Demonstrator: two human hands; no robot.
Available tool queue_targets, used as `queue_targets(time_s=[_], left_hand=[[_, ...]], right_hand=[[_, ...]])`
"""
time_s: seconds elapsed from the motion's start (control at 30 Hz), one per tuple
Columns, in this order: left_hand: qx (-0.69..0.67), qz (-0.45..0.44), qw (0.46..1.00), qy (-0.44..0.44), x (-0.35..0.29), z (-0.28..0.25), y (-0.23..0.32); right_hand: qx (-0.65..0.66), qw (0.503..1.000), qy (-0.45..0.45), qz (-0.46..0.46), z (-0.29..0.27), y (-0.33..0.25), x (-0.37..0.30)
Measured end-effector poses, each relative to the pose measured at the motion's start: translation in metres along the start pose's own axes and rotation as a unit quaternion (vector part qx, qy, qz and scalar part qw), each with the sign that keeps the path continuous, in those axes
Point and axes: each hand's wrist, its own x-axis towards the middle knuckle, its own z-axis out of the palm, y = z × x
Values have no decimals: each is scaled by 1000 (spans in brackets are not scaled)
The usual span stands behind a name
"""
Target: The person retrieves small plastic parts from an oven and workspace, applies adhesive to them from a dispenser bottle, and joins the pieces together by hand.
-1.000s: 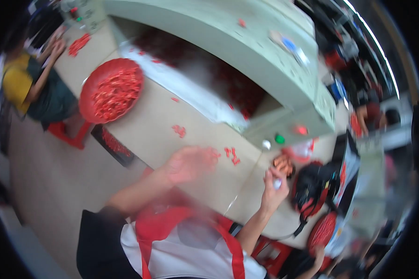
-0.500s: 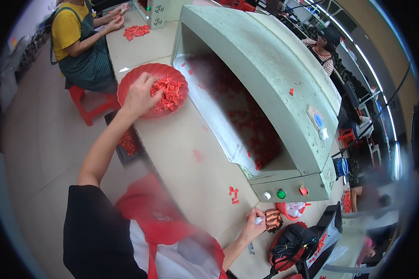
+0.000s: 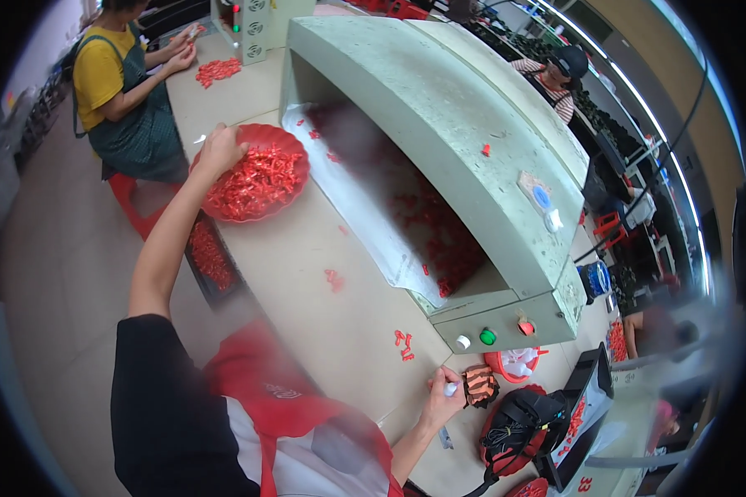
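My left hand (image 3: 221, 151) is at the far left rim of a scalloped red bowl (image 3: 300, 189), fingers curled closed on it. A heap of small glossy red pieces (image 3: 261, 180) fills much of the bowl. My right hand (image 3: 444, 399) is closed near the machine's front corner, around a thing with a whitish end (image 3: 450, 388); the rest is hidden by the fingers. A flat metallic strip (image 3: 446, 437) shows just below that hand; I cannot tell whether it is joined to the held thing. Several loose red pieces (image 3: 404, 345) lie on the table between the hands.
A pale green machine (image 3: 439, 124) with a dark opening stands on the table (image 3: 307, 319), a white sheet (image 3: 365, 224) along its mouth. Right of my right hand are a striped pouch (image 3: 480, 385), red basket (image 3: 493, 361) and black bag (image 3: 518, 431). A co-worker (image 3: 112, 87) sits far left.
My left hand has moved left from above the pieces to the bowl's rim. More of the heap shows now. The whole view has shifted slightly; my right hand keeps its closed grasp.
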Motion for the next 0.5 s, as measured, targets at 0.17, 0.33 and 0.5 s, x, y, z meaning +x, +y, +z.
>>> queue_targets(time_s=[0.17,0.33,0.5], left_hand=[[-27,331,941,66,-66,-17,65],[-36,227,972,-47,-39,18,30],[68,167,983,-22,9,28,0]], right_hand=[[-33,999,23,-6,-2,24,4],[-76,994,-18,-81,4,30,2],[-83,993,-14,-87,-1,18,0]])
